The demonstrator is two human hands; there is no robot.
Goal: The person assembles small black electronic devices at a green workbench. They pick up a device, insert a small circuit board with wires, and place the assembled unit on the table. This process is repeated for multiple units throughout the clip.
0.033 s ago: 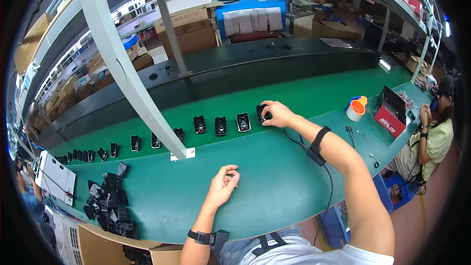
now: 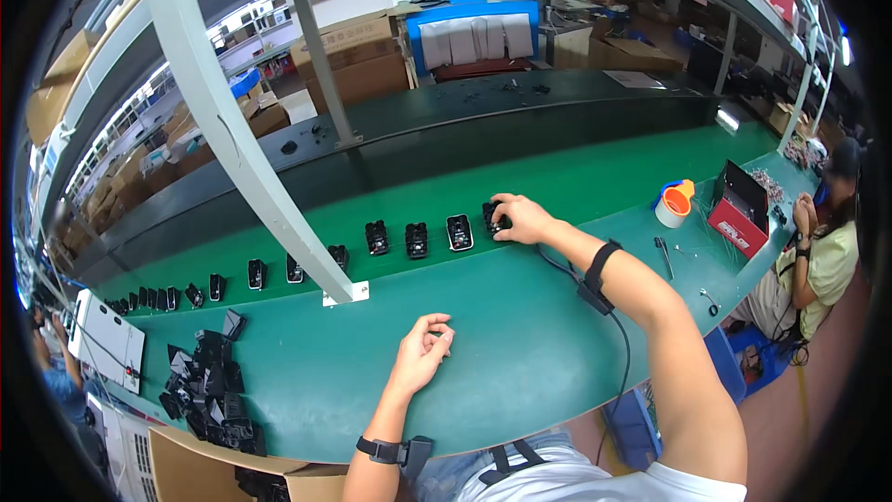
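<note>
My right hand [image 2: 525,221] reaches to the near edge of the green conveyor belt [image 2: 576,167]. Its thumb and fingers are closed around a small black plastic housing [image 2: 490,215], partly covered by the fingers. To its left stands a similar housing with a pale rim [image 2: 460,232], then a dark housing [image 2: 415,241] and another dark one [image 2: 376,237]. My left hand [image 2: 425,353] hovers or rests over the green worktable [image 2: 520,344], fingers loosely bent and apart, holding nothing. Each wrist wears a black band.
Black plastic parts [image 2: 212,381] lie heaped at left, above an open cardboard box [image 2: 190,465]. A grey post [image 2: 251,177] rises from the table. At right are an orange-and-white tape roll [image 2: 675,207], a red box [image 2: 739,223], scissors [image 2: 710,303] and a seated person [image 2: 822,251]. A cable trails near my right forearm.
</note>
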